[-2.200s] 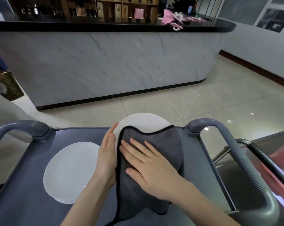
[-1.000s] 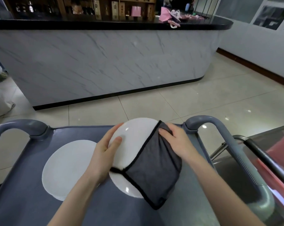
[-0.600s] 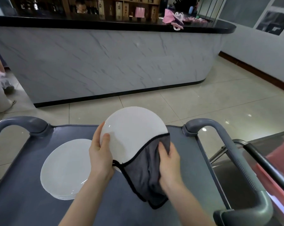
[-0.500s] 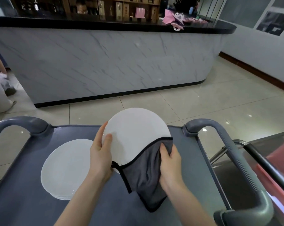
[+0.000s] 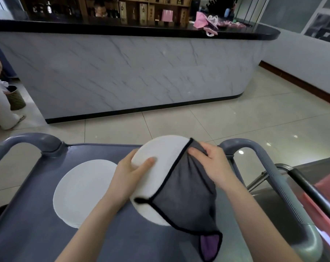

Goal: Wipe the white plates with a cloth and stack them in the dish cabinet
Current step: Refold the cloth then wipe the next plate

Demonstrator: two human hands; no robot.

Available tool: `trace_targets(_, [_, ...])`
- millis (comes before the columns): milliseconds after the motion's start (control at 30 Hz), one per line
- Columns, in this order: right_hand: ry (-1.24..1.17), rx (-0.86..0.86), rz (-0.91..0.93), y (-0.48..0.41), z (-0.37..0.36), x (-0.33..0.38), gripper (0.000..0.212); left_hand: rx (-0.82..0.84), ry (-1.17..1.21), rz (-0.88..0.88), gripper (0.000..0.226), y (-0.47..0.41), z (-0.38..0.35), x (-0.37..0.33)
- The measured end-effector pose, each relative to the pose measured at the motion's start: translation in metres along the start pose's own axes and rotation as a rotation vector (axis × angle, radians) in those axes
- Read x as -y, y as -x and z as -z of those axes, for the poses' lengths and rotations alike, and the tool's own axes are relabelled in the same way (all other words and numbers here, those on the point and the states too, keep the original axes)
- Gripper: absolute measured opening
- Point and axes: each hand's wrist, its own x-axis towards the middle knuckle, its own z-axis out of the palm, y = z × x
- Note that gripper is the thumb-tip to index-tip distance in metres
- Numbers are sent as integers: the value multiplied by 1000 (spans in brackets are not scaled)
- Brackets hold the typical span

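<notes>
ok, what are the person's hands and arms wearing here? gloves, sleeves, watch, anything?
Nothing visible. Both the left hand and the right hand are bare: no gloves, no rings that can be made out. Both forearms are bare to the frame's bottom edge, with no sleeve cuff, watch or wristband in view. Any sleeve would lie out of frame.

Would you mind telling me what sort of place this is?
Probably a restaurant or bar front-of-house: a marble-fronted bar counter stands before shelves of bottles, and white plates sit on a grey service cart on a tiled floor.
</notes>
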Motion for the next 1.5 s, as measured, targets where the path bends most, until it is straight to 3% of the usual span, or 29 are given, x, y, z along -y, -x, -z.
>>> trace_targets(100, [-305, -201, -188, 19, -14, -14, 13, -76, 233, 113, 18, 6, -6, 6])
trace_targets(200, [-346, -200, -281, 35, -21, -28, 13, -55, 181, 137, 17, 5, -3, 10])
trace_targets(400, [261, 217, 41, 1, -1, -2, 17, 161, -157, 41, 14, -6, 3, -7])
trace_targets(500, [321, 277, 96, -9, -6, 12, 28, 132, -125, 13, 13, -6, 1, -9])
trace_targets(633, [72, 38, 20, 2, -1, 9, 14, -73, 118, 25, 11, -1, -2, -3])
trace_targets(733, [-373, -131, -227, 31, -22, -3, 15, -217, 365, 169, 12, -2, -6, 4])
trace_targets(833, [-416, -176, -333, 44, -39, -13, 21, -254, 365, 222, 13, -6, -3, 10])
trace_targets(933, [-334, -117, -254, 26, -24, -8, 18, -169, 276, 180, 12, -11, 2, 9])
trace_targets(1067, [157, 189, -5, -10, -2, 7, 6, 128, -85, 68, 14, -21, 6, -9])
trace_targets(1167, [300, 370, 67, -17, -7, 9, 21, 263, -326, 48, 18, -25, -1, -19])
trace_targets(1300, [120, 99, 47, -7, -3, -2, 22, 74, -171, 95, 17, -19, 2, -10])
trace_targets(1400, [-339, -239, -182, 8, -7, -11, 12, 16, 86, 181, 22, -4, -5, 8])
trace_targets(1500, [-617, -304, -335, 23, -21, -18, 14, -52, 209, 208, 22, 0, -13, 18])
